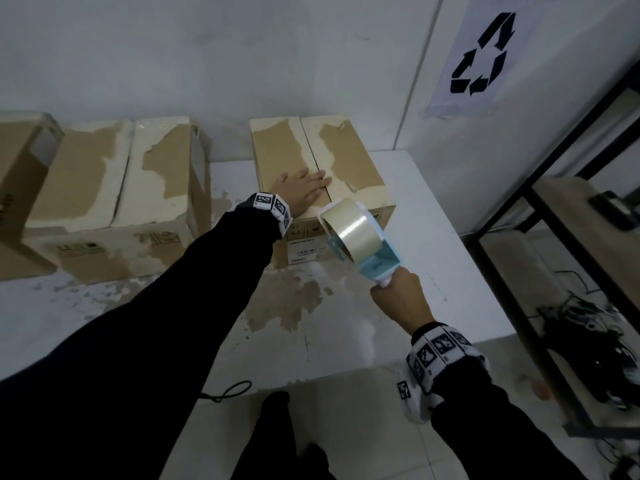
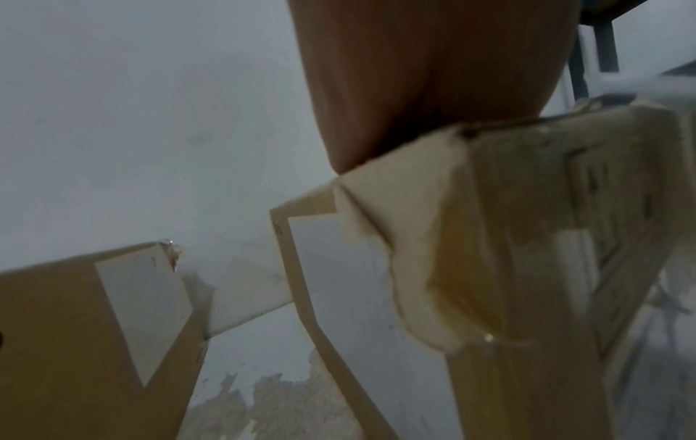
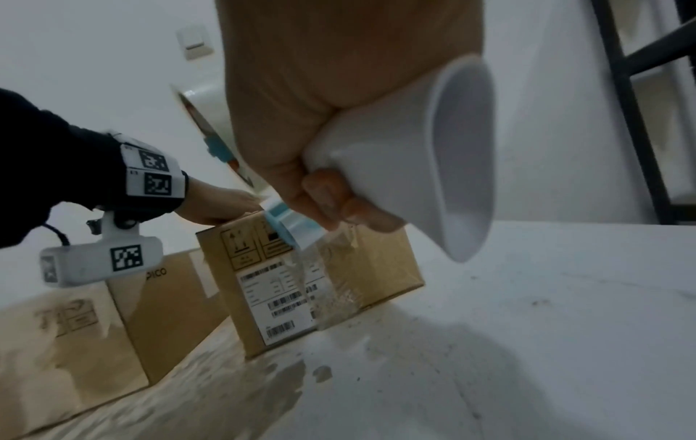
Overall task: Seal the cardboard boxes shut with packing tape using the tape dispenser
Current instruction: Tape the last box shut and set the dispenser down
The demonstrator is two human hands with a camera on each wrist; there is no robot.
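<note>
A cardboard box (image 1: 349,157) with torn pale patches on its flaps stands at the back of the white table (image 1: 433,258). My left hand (image 1: 304,188) lies flat on its top, fingers straight across the middle seam. My right hand (image 1: 398,296) grips the white handle (image 3: 433,166) of a blue tape dispenser (image 1: 377,263) with a clear tape roll (image 1: 349,225). The dispenser's head sits at the box's near top edge. A strip of clear tape (image 3: 331,285) hangs down the box's front face (image 3: 286,285) over the labels.
A larger cardboard box (image 1: 104,188) stands to the left, with a further one (image 1: 17,188) at the far left. A black metal shelf (image 1: 554,216) with cables stands right of the table. The wall behind carries a recycling sign (image 1: 483,53). Brown peeled patches (image 1: 291,303) mark the tabletop.
</note>
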